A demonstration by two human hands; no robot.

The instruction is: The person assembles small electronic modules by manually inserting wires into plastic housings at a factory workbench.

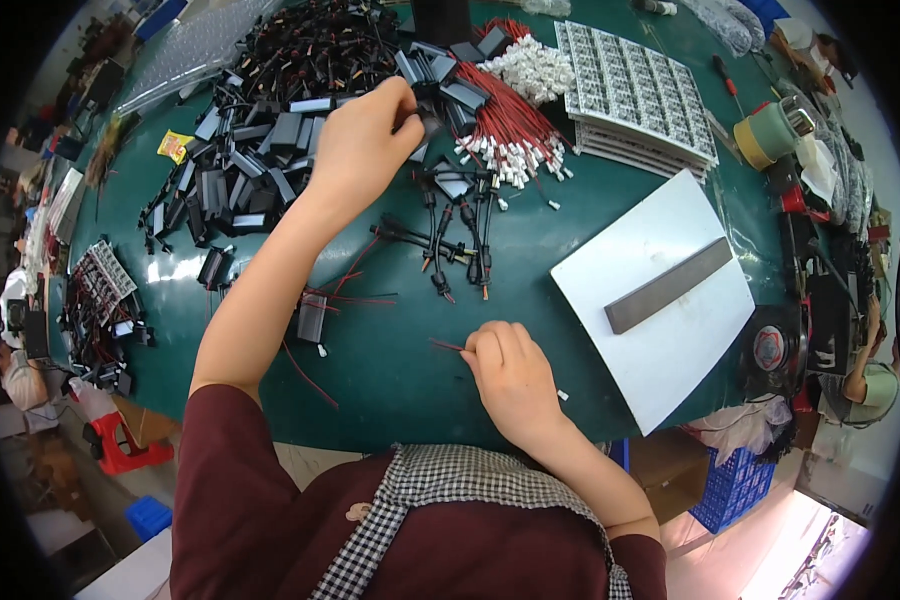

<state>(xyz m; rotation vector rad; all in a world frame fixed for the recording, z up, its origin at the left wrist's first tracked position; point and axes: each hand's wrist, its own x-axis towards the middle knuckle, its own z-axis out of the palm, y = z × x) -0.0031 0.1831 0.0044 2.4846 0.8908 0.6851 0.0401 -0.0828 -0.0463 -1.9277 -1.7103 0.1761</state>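
My left hand (365, 140) is stretched out over the heap of black rectangular housings (290, 130), fingers curled; what they hold, if anything, is hidden. Close to the table's near edge, my right hand (513, 380) pinches a thin red wire (447, 345), whose end sticks out to the left of the fingertips. A small white connector (563, 395) shows just right of that hand. Between the hands and the heap lie several black cables with plugs (455, 235). One housing (311, 318) with loose red and black wires rests beneath my left forearm.
Red wires with white connectors (510, 130) are bundled at the back. Right of them stand stacked circuit board panels (635, 90). A white board (630, 260) carries a dark grey bar (670, 285). A green and yellow tape roll (760, 135) sits at the far right.
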